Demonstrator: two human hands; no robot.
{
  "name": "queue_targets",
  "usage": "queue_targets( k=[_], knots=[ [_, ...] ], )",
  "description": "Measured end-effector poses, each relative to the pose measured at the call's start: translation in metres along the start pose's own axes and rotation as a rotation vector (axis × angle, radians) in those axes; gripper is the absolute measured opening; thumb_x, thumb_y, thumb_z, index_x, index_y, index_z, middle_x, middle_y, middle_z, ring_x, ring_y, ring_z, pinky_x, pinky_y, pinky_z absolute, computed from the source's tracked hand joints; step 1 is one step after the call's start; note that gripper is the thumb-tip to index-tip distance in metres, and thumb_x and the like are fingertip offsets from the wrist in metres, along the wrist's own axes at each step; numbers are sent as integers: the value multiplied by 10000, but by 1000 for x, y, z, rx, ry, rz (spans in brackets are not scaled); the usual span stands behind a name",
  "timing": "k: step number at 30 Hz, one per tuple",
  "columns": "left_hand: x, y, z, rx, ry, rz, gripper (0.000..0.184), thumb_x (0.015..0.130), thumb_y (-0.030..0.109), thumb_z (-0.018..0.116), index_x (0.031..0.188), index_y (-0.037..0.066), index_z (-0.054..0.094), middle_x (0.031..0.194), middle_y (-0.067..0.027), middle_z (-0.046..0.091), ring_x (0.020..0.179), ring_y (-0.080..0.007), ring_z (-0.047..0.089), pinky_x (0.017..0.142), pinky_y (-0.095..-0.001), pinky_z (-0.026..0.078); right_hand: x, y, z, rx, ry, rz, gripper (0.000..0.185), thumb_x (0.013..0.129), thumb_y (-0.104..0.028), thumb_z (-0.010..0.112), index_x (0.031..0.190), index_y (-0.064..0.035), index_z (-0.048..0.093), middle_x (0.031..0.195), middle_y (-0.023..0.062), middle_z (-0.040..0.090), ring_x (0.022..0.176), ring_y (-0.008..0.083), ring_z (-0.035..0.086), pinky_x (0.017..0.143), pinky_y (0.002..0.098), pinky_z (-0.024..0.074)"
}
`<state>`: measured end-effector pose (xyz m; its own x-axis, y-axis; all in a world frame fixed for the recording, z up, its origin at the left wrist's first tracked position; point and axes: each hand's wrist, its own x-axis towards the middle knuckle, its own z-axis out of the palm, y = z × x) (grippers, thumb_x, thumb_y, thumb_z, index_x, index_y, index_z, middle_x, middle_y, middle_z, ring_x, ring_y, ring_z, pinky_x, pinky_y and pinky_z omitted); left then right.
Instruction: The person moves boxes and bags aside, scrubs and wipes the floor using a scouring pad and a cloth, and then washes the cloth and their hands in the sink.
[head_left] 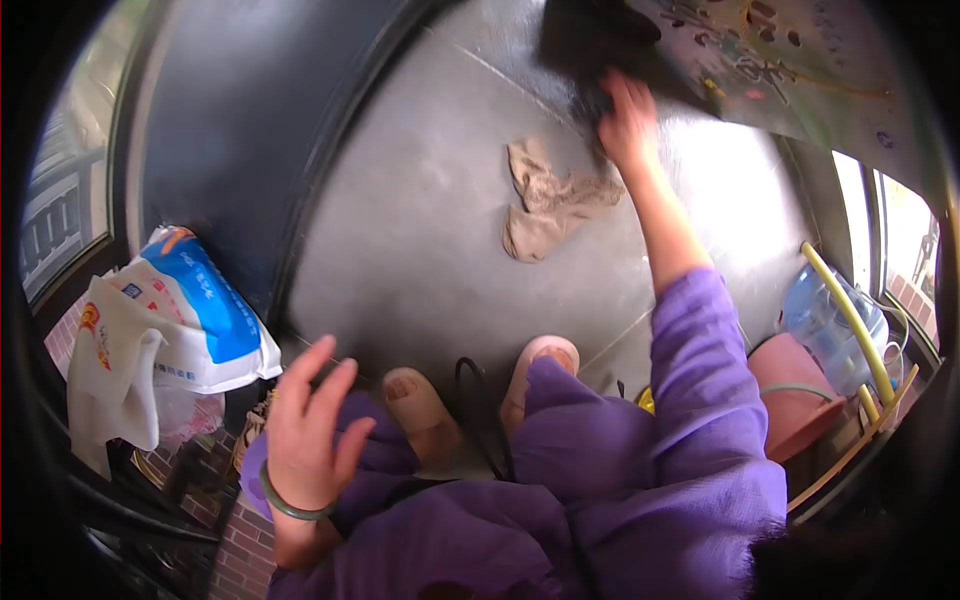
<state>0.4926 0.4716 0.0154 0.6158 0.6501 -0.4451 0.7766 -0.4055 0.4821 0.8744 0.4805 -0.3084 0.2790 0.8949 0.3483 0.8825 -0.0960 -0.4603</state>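
Note:
My right hand (630, 125) is stretched far forward, beside a dark, blurred shape (585, 65) at the foot of a printed panel (780, 70). Its fingers are smeared and lie against that dark area, so whether they grip anything is unclear. Just short of this hand, a crumpled beige-brown cloth (550, 200) lies on the grey tiled floor (400, 220). My left hand (310, 430), with a green bangle (295, 510) at the wrist, hovers at the lower left. Its fingers are apart and hold nothing.
A blue-and-white printed package (205, 310) and a pale cloth (115, 370) sit at the left. On the right stand a pink bucket (795, 385), a clear blue water jug (830, 320) and a yellow-green pole (850, 315). My slippered feet (420, 405) are below.

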Motion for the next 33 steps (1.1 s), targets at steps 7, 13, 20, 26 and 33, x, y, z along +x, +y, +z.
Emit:
queue_targets(
  k=[7,13,20,26,33],
  knots=[
    [11,-34,-29,145,191,-131,570,714,7,606,1257,-32,439,1280,-214,449,1171,-369,443,996,-402,331,-38,7,-28,-80,-12,-2,453,513,118,462,942,11,563,1078,169,592,949,348,541,848,428,440],
    [124,-101,0,542,162,83,882,671,126,733,1372,-54,228,1393,-260,301,1279,-368,332,1065,-410,269,46,-71,48,-21,-196,79,346,629,26,527,966,-51,544,1093,153,567,969,329,522,808,458,427],
    [162,-136,20,667,230,-15,848,620,146,771,1314,-65,331,1348,-271,363,1220,-374,413,1033,-407,335,73,-57,82,64,139,-72,380,630,52,549,1001,-28,532,982,109,579,911,337,513,783,446,417],
    [166,-132,20,645,273,-7,764,592,80,759,1248,-90,407,1296,-292,415,1178,-378,465,998,-387,387,76,-102,81,224,-189,-183,500,523,105,614,988,-47,507,1039,135,552,999,327,504,832,423,422],
    [168,-133,28,673,303,-32,756,580,41,745,1248,-96,417,1294,-306,409,1172,-372,474,992,-384,396,90,-112,103,135,130,97,388,596,70,585,965,-30,520,1130,193,479,1000,379,487,840,430,420]
  ],
)
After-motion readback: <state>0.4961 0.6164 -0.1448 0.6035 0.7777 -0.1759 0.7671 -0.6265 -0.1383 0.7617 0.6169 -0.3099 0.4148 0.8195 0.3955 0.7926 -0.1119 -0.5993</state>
